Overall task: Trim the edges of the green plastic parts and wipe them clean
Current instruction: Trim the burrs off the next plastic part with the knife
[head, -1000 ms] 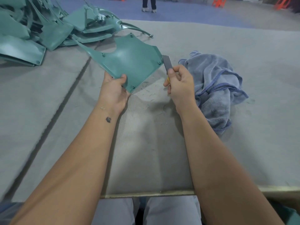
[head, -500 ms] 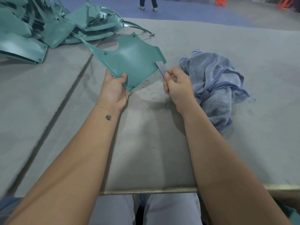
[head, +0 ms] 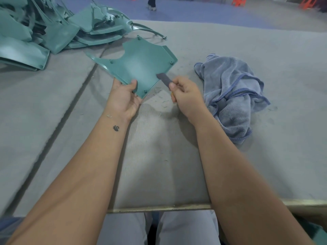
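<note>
Left hand (head: 124, 98) grips the green panel (head: 139, 68) at its 7 o'clock corner; right hand (head: 185, 96) pinches a blade (head: 163, 79) against its 4 o'clock edge.

A wide counter (head: 230, 174) covered in grey felt-like cloth fills most of the view, with a dark seam (head: 58, 124) running diagonally across its left side. Beyond its far edge lies a blue-purple floor (head: 194, 9), where orange objects (head: 238, 1) stand near a distant person's feet (head: 152, 7).
</note>
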A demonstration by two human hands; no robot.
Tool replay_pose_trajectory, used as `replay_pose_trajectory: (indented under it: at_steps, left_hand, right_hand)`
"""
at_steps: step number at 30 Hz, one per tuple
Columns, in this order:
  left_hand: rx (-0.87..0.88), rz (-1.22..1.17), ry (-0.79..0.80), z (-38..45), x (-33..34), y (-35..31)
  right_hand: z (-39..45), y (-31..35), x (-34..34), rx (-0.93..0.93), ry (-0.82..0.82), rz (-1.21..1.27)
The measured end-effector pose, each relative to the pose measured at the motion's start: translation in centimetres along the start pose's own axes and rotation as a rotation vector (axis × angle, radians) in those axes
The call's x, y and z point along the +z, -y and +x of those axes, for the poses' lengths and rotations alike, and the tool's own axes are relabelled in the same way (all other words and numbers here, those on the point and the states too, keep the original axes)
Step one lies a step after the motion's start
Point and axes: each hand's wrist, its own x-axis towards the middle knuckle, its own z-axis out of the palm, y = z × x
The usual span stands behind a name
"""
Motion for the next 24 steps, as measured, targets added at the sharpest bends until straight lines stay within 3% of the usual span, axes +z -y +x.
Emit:
replay_pose_trajectory:
  at_steps: [6, 9, 13, 18, 21, 24]
  left_hand:
    - [0.002, -0.004, -0.028, 0.1, 0.0, -0.3]
    - [-0.017, -0.055, -0.048, 0.1, -0.1, -0.4]
    - [0.007, -0.072, -0.069, 0.0, -0.1, -0.9]
    - [0.415, 0.516, -0.146, -0.5, 0.4, -0.9]
    - [0.606, 0.651, -0.106, -0.6, 0.3, -0.9]
    - [0.656, 0.718, -0.164, -0.5, 0.0, -1.3]
  right_hand:
    - [-0.1, 0.4, 0.4, -0.054, 0.134, -0.302]
    - [-0.5, 0.9, 0.2, -0.048, 0.161, -0.091]
    - [-0.6, 1.6, -0.5, 0.013, -0.131, 0.265]
    - [-0.2, 1.7, -1.0, 0.036, -0.339, 0.321]
    - [-0.3, 1.9, -0.3, 0.022, -0.339, 0.274]
    - [-0.5, 2.2, 0.2, -0.022, -0.334, 0.233]
